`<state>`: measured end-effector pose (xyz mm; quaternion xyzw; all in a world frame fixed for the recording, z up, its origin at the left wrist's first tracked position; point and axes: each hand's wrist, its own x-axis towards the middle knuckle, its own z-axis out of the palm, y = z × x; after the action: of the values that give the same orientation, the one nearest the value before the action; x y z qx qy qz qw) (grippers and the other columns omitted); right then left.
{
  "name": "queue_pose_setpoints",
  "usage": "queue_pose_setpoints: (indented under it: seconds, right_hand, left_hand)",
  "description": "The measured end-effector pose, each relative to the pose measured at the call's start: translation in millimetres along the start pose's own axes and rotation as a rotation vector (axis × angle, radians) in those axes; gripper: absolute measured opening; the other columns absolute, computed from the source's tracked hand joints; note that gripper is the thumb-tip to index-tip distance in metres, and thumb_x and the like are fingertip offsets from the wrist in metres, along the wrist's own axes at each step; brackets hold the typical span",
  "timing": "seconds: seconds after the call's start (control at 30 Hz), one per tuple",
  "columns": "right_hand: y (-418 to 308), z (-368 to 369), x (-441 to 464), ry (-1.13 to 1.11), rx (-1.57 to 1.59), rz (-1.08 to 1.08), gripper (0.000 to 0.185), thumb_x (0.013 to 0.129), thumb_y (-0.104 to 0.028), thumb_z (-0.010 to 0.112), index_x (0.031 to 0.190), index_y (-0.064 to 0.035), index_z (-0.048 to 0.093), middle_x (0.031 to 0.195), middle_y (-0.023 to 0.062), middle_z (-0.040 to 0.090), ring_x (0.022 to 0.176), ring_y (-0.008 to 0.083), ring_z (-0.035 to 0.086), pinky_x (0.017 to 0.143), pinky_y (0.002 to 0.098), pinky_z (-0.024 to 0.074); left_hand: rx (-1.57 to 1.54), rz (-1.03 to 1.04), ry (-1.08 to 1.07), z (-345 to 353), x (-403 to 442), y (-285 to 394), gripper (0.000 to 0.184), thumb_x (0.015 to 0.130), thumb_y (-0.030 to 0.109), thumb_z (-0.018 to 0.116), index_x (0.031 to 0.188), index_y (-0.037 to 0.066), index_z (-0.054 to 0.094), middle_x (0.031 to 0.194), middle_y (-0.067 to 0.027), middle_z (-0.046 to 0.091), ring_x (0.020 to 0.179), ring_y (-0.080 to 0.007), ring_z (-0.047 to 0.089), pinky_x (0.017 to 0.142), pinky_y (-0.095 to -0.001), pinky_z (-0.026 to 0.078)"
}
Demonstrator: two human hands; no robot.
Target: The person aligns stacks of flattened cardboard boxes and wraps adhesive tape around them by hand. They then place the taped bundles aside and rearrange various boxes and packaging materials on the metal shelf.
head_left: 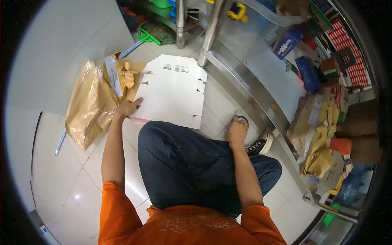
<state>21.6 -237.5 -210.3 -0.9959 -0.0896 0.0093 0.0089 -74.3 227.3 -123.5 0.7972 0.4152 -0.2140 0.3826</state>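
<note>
1. My left hand [130, 108] is at the left edge of the white cardboard blank [173, 94], fingertips bent over its top face; I cannot tell how far the rest of the fingers reach underneath.
2. My right hand [237, 131] is to the right of the blank, apart from it, with the fingers curled closed around a small tool with a dark loop [243, 119]; it is too small for me to identify.
3. The blank lies flat on the floor beyond my bent knee. Its face is plain white, with a small dark round logo and lines of fine print near the far edge. Dark-looking slits and notches cut into both sides, and the far left corner is cut at a slant. Pink-and-white striped layers [139, 121] show under its near left corner.
4. Left of the blank sits a brown paper package in clear plastic [90, 104], with a white label and crumpled paper on its upper side.
5. Beyond the blank, a green-handled broom [157, 33] lies to the left and steel table legs [181, 24] stand near the far edge.
6. Right of the blank runs a metal shelf rail [249, 87]; past it are crumpled brown paper [320, 153] and red-striped packaging [349, 53].
</note>
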Motion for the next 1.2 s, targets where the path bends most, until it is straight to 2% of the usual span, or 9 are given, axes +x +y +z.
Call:
queue_pose_setpoints:
  seconds: [0.33, 0.4, 0.47, 0.53, 0.7, 0.87, 0.97, 1.1, 1.2]
  right_hand:
    - [-55, -23, 25, 0.085, 0.209, -0.021, 0.024, 0.078, -0.016, 0.061, 0.088, 0.0058, 0.061, 0.090, 0.0246, 0.064, 0.085, 0.0394, 0.062, 0.075, 0.0480, 0.0503]
    - [-100, -4, 38, -0.172, 0.474, -0.289, 0.045, 0.090, -0.037, 0.054, 0.092, 0.0069, 0.064, 0.096, 0.0270, 0.063, 0.090, 0.0390, 0.062, 0.090, 0.0489, 0.0448]
    - [-146, -22, 40, -0.559, 1.055, 0.304, 0.084, 0.081, -0.067, 0.057, 0.118, 0.0090, 0.057, 0.112, 0.0298, 0.062, 0.104, 0.0366, 0.063, 0.095, 0.0425, 0.0468]
    - [-168, 11, 61, -0.521, 0.924, 0.389, 0.103, 0.071, -0.073, 0.062, 0.120, 0.0167, 0.052, 0.118, 0.0329, 0.058, 0.112, 0.0374, 0.059, 0.095, 0.0409, 0.0471]
    - [-148, -14, 55, -0.437, 1.035, 0.333, 0.093, 0.069, -0.063, 0.073, 0.113, 0.0168, 0.057, 0.113, 0.0309, 0.062, 0.109, 0.0353, 0.061, 0.093, 0.0377, 0.0476]
    - [-151, -6, 52, -0.376, 1.403, -0.005, 0.061, 0.078, -0.043, 0.075, 0.121, -0.0029, 0.061, 0.111, 0.0176, 0.066, 0.103, 0.0305, 0.063, 0.092, 0.0364, 0.0476]
    - [-154, -41, 49, -0.222, 1.559, -0.273, 0.060, 0.078, -0.036, 0.076, 0.123, -0.0016, 0.058, 0.113, 0.0170, 0.065, 0.105, 0.0283, 0.062, 0.094, 0.0365, 0.0458]
    - [-144, -119, 10, 0.218, 1.668, -0.416, 0.066, 0.072, -0.029, 0.081, 0.124, 0.0003, 0.054, 0.113, 0.0173, 0.063, 0.106, 0.0270, 0.059, 0.094, 0.0360, 0.0454]
    - [-119, -165, -5, 0.084, 1.743, -0.453, 0.067, 0.070, -0.028, 0.084, 0.123, -0.0005, 0.054, 0.116, 0.0140, 0.062, 0.108, 0.0229, 0.057, 0.096, 0.0354, 0.0437]
  left_hand:
    - [-0.565, 0.045, -0.258, 0, 19, -13, 0.045, 0.082, 0.040, 0.070, 0.109, 0.004, 0.065, 0.084, -0.0026, 0.062, 0.072, -0.0129, 0.055, 0.064, -0.0260, 0.046]
    - [-0.620, 0.158, -0.295, 10, 62, -43, 0.040, 0.085, 0.034, 0.066, 0.112, 0.005, 0.066, 0.089, -0.0025, 0.064, 0.072, -0.0136, 0.056, 0.064, -0.0261, 0.046]
    - [-0.634, 0.086, -0.292, 4, 44, -6, 0.049, 0.085, 0.036, 0.065, 0.124, 0.006, 0.060, 0.104, -0.0042, 0.066, 0.085, -0.0146, 0.061, 0.065, -0.0273, 0.048]
    - [-0.395, 0.410, -0.088, 15, 59, -13, 0.051, 0.085, 0.038, 0.063, 0.124, 0.005, 0.058, 0.106, -0.0069, 0.066, 0.088, -0.0150, 0.061, 0.061, -0.0310, 0.049]
    - [-0.494, 0.558, -0.036, 10, 18, 4, 0.048, 0.088, 0.017, 0.065, 0.129, -0.001, 0.048, 0.114, -0.0115, 0.061, 0.096, -0.0191, 0.060, 0.074, -0.0306, 0.050]
    - [-0.494, 0.703, 0.126, -4, -43, 3, 0.052, 0.090, 0.014, 0.064, 0.134, -0.004, 0.042, 0.125, -0.0150, 0.055, 0.104, -0.0197, 0.056, 0.088, -0.0305, 0.047]
    - [-0.607, 0.856, 0.347, 4, -74, -22, 0.060, 0.090, 0.017, 0.064, 0.142, 0.003, 0.037, 0.130, -0.0149, 0.052, 0.095, -0.0183, 0.059, 0.072, -0.0299, 0.051]
    - [-0.573, 0.713, 0.527, -5, -115, -55, 0.066, 0.092, 0.016, 0.063, 0.147, 0.007, 0.028, 0.133, -0.0133, 0.049, 0.101, -0.0197, 0.056, 0.075, -0.0294, 0.051]
    - [-0.469, 1.015, 0.568, -34, -133, -45, 0.061, 0.090, 0.014, 0.067, 0.140, 0.001, 0.034, 0.131, -0.0157, 0.050, 0.109, -0.0229, 0.053, 0.088, -0.0327, 0.047]
